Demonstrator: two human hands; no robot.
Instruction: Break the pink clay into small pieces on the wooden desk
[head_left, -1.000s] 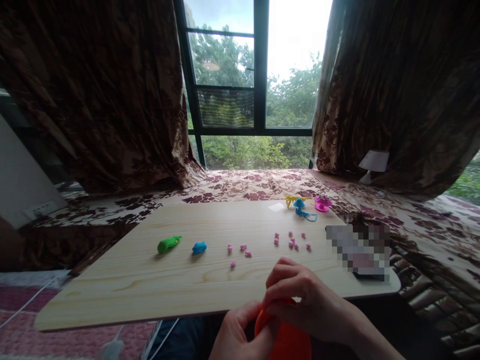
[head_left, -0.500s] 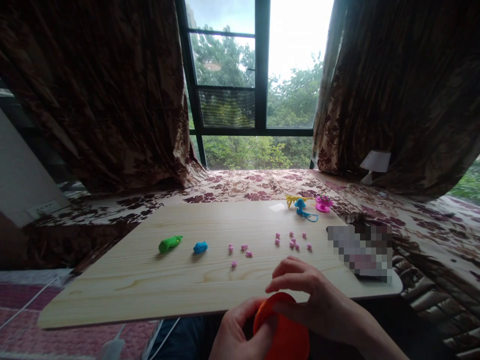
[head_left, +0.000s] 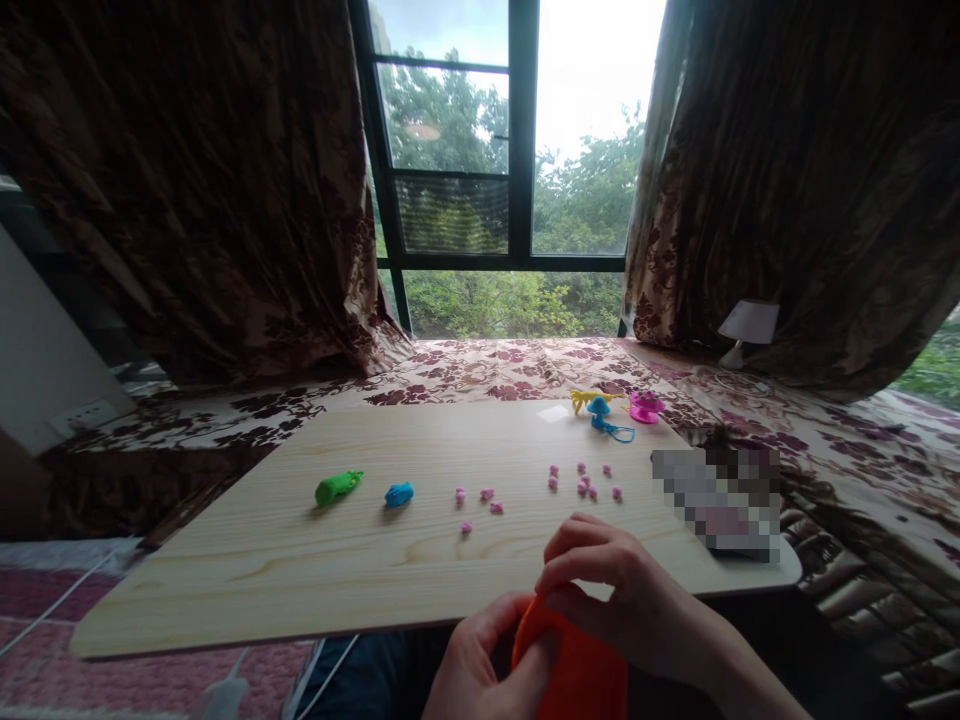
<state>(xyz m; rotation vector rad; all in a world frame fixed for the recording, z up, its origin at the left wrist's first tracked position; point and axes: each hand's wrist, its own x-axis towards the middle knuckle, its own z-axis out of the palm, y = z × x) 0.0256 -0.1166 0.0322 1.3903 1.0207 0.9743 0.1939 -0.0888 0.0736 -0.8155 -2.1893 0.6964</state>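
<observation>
Both hands are at the near edge of the table, around a bright orange, soft-looking piece [head_left: 581, 670] with a curved upper rim. My left hand [head_left: 484, 660] grips its left side, with the thumb pressed on the front face. My right hand [head_left: 630, 590] pinches the top rim between thumb and fingertips. The lower part of the orange piece runs out of the picture, so its full shape is hidden. Beyond the hands, several small pink pieces [head_left: 583, 487] lie on the wooden table in two loose groups.
On the table [head_left: 337, 580] lie a green figure [head_left: 337, 488] and a blue one [head_left: 399, 493]. At the back right stand a blue mushroom-shaped toy [head_left: 598, 408], a yellow toy [head_left: 581, 400] and a pink toy [head_left: 646, 405]. A blurred-out flat object [head_left: 720, 505] lies at the right edge.
My right fingers have come down and closed on the orange piece's top rim. Its rounded upper edge now looks narrower and more folded. The things on the table have stayed in place.
</observation>
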